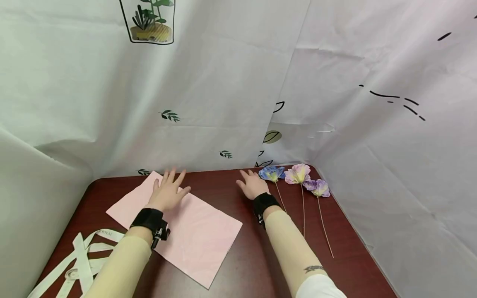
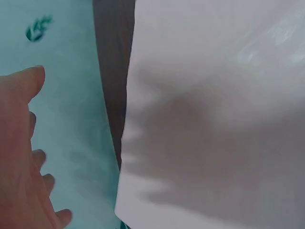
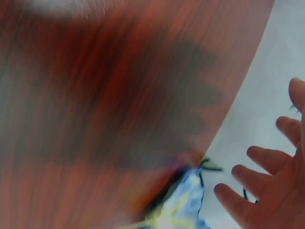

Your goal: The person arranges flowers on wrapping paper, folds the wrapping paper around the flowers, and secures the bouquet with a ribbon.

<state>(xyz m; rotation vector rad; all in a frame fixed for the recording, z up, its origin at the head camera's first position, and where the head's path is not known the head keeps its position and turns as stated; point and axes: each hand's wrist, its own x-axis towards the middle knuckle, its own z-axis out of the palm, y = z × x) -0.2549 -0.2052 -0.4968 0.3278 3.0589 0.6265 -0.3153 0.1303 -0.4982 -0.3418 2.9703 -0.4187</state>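
My left hand [image 1: 169,194] hovers with spread fingers above the far part of a pink sheet of wrapping paper [image 1: 201,231], which lies askew on the dark red table. In the left wrist view the hand [image 2: 21,157] is apart from the paper [image 2: 214,143] and casts a shadow on it. My right hand [image 1: 253,185], fingers loosely extended, is over the table's far side, beside the blue artificial flower [image 1: 273,173]. The right wrist view has that hand [image 3: 271,176] holding nothing, with the blue flower [image 3: 183,200] below.
Right of the blue flower lie a pink flower [image 1: 297,174] and a purple flower [image 1: 318,188], their thin stems toward me. A loosely coiled cream ribbon [image 1: 83,260] lies at the table's left. Printed white cloth [image 1: 208,103] hangs along the back and sides.
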